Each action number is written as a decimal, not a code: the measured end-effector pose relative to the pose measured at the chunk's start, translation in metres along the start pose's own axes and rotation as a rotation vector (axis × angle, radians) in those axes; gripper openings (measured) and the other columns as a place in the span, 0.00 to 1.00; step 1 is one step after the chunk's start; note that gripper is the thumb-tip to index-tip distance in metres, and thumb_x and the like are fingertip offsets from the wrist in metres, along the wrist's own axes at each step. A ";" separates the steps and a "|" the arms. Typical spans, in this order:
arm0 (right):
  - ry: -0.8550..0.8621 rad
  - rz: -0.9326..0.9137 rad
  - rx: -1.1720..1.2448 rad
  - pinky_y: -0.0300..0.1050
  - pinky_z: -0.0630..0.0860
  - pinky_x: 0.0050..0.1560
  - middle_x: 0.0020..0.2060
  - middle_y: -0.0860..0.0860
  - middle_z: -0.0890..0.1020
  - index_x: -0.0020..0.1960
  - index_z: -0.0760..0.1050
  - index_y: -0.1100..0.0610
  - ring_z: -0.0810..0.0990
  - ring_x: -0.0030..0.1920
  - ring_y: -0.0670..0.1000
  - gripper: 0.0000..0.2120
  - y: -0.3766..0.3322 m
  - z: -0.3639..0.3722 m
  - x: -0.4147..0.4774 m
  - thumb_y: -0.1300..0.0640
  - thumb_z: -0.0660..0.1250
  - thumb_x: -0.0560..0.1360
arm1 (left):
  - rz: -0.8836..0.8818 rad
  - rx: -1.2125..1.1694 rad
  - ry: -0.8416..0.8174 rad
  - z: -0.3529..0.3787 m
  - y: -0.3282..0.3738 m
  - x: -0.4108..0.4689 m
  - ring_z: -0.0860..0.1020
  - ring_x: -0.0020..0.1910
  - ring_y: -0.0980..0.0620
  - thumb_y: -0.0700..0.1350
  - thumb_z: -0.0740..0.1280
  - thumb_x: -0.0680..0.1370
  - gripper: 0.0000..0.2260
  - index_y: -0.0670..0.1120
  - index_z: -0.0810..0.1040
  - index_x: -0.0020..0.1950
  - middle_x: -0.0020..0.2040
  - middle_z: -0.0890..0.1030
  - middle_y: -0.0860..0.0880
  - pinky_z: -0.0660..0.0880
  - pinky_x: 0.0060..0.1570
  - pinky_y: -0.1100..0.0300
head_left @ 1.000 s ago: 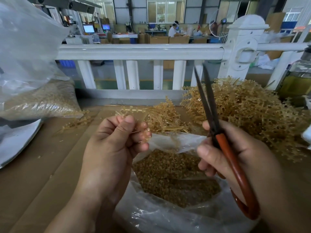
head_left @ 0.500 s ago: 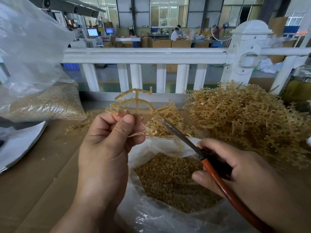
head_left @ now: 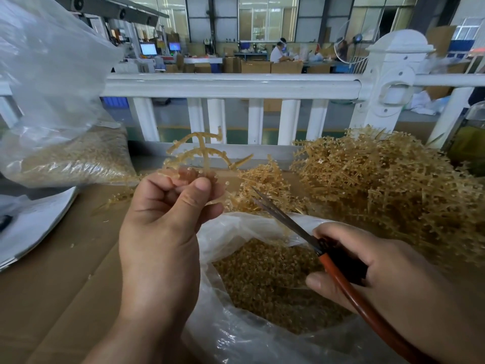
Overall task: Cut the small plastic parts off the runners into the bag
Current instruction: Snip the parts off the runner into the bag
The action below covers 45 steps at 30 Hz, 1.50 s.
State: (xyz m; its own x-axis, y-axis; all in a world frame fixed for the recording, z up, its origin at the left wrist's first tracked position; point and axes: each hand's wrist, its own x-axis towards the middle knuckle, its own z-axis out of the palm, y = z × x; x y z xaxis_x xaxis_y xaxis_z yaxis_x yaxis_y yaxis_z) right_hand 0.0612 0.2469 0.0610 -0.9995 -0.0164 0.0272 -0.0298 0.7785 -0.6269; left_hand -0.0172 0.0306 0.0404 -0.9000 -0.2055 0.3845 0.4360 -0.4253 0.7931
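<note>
The left hand [head_left: 162, 232] is curled shut, thumb pressed over the fingertips, pinching the base of a runner [head_left: 202, 153] so that its branches stand up clear of the knuckles. My guess is that it is held there, at the near edge of the bag [head_left: 231, 334], so snipped pieces drop straight in. The runner is thin, translucent amber plastic: a central stem with curved, comb-like arms tipped with small knobs. Below lies the desk [head_left: 60, 298], covered in flat brown cardboard.

To the right the scissors [head_left: 286, 219] point up-left at the runner, tip close to the fingers but not touching. The blades are narrow, dull grey and look nearly closed. The bag is soft, crinkled clear film, its mouth slumped open over a bed of cut parts [head_left: 267, 279], a fine, grainy tan mass.

The right hand [head_left: 380, 279] is wrapped round the scissors' smooth orange-red loop handle. Behind it a bristly, tangled pile of runners [head_left: 380, 185] waits within reach.
</note>
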 end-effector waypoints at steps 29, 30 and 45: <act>0.051 -0.040 -0.115 0.32 0.74 0.49 0.46 0.29 0.79 0.56 0.64 0.27 0.79 0.45 0.32 0.26 -0.003 0.006 -0.002 0.25 0.65 0.60 | 0.044 0.029 -0.013 0.001 -0.004 -0.005 0.86 0.49 0.44 0.38 0.72 0.77 0.06 0.47 0.78 0.46 0.46 0.85 0.43 0.81 0.43 0.60; 0.053 -0.038 -0.125 0.33 0.75 0.49 0.45 0.29 0.79 0.56 0.63 0.27 0.79 0.45 0.32 0.27 -0.003 0.006 -0.002 0.25 0.64 0.60 | 0.043 0.023 -0.012 0.001 -0.004 -0.005 0.86 0.49 0.44 0.38 0.72 0.77 0.05 0.47 0.77 0.46 0.45 0.85 0.43 0.81 0.43 0.59; 0.048 -0.052 -0.109 0.33 0.74 0.46 0.41 0.31 0.80 0.56 0.66 0.31 0.79 0.40 0.34 0.28 -0.003 0.005 -0.003 0.23 0.61 0.58 | 0.039 0.026 -0.016 0.001 -0.005 -0.005 0.86 0.49 0.43 0.40 0.73 0.76 0.05 0.46 0.78 0.46 0.46 0.86 0.43 0.81 0.43 0.59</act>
State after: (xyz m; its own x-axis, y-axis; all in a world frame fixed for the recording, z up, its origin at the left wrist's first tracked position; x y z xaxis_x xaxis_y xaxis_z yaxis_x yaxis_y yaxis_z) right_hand 0.0640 0.2414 0.0595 -0.9949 -0.0301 0.0965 -0.0774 0.8410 -0.5355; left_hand -0.0150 0.0344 0.0354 -0.8820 -0.2076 0.4229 0.4711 -0.3937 0.7893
